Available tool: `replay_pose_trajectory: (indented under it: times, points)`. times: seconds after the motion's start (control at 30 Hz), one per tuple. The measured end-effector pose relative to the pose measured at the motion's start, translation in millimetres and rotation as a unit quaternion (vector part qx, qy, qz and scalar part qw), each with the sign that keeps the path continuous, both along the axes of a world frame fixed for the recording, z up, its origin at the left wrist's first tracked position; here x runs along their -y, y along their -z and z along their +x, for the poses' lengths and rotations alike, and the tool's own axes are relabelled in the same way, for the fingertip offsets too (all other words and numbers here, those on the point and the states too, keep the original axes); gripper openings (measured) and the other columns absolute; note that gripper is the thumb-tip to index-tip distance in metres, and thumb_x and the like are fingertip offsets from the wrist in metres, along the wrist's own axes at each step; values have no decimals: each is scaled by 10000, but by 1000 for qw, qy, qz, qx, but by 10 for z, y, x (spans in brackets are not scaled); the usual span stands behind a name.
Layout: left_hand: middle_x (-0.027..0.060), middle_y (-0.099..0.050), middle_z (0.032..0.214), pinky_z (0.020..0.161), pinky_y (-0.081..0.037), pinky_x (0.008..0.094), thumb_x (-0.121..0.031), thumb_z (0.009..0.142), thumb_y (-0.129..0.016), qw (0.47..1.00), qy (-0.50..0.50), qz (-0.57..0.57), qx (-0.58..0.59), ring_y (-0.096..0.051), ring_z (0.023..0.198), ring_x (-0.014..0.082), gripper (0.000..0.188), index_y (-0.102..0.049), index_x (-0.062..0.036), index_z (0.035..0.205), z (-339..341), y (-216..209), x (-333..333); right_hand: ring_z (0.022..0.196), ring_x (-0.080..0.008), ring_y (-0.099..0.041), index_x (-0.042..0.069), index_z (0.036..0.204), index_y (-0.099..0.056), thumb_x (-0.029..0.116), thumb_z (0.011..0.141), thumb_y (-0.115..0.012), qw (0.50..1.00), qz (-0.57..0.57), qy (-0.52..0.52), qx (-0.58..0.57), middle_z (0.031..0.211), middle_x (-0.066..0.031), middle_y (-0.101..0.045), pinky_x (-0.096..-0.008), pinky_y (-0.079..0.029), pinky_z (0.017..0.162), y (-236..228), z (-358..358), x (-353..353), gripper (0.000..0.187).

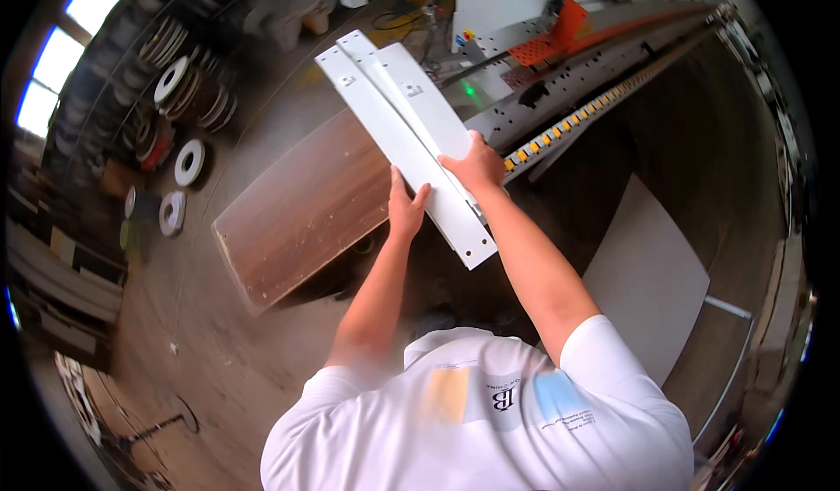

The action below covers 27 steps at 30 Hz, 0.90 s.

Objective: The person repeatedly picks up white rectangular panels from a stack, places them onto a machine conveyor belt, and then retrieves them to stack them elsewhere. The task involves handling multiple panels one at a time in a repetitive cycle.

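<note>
Holding white panels (385, 128) across the right end of the brown surface (302, 202), we have our left hand (406, 211) and right hand (478, 167) in a firm grip on opposite edges; even pressure and aligned ends should, we judge, stop them slipping. Overlap hides how many we carry, our hold underneath is out of sight, and we cannot tell whether they touch the surface.

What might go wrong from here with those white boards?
The white boards lie offset from each other, so one could slip between the left hand and right hand. Their far ends also reach well beyond both hands, so they might tip, or knock the machine if swung right.
</note>
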State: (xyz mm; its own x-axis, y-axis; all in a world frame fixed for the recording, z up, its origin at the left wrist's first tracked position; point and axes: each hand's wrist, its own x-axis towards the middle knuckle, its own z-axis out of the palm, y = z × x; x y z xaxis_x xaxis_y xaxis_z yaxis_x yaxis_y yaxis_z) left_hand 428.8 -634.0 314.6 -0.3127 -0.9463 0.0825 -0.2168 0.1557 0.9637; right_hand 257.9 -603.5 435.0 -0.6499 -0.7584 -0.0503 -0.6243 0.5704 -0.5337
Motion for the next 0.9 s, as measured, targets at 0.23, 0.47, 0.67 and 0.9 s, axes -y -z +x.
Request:
replay_pose_trajectory:
  times: [0.23, 0.47, 0.67, 0.9]
  points:
    - [129, -591, 1256, 979, -470, 376, -192, 1028, -571, 1000, -26, 12, 6, -569, 1121, 222, 415, -493, 46, 1359, 195, 116, -465, 1250, -358, -567, 79, 1422, -509, 465, 715, -866, 971, -226, -66, -27, 1350, -175, -615, -426, -441, 1079, 215, -273, -892, 882]
    - [18, -625, 798, 546, -429, 250, -255, 1016, -603, 947, 90, 302, 59, -540, 629, 100, 190, -624, -69, 1042, 869, 683, -1485, 1080, -299, -644, 128, 1282, -608, 313, 848, -758, 957, -290, -12, 6, 1149, -78, -684, -434, -510, 967, 505, -148, -3118, 495]
    - [53, -708, 876, 680, -522, 273, -229, 988, -614, 843, 413, 238, 249, -654, 751, 130, 252, -684, -38, 1136, 284, 1087, -1977, 1071, -334, -655, 144, 1171, -693, 313, 849, -732, 938, -107, 315, 96, 1114, -110, -713, -455, -530, 912, 1538, 232, -5316, 366]
    - [104, -747, 973, 822, -553, 300, -218, 947, -671, 670, 628, 26, 395, -703, 881, 139, 380, -647, 37, 1227, -1241, 949, -2764, 1038, -378, -668, 86, 1120, -696, 393, 850, -678, 739, 28, 628, 243, 1088, -182, -715, -483, -527, 898, 2639, 1243, -7127, 410]
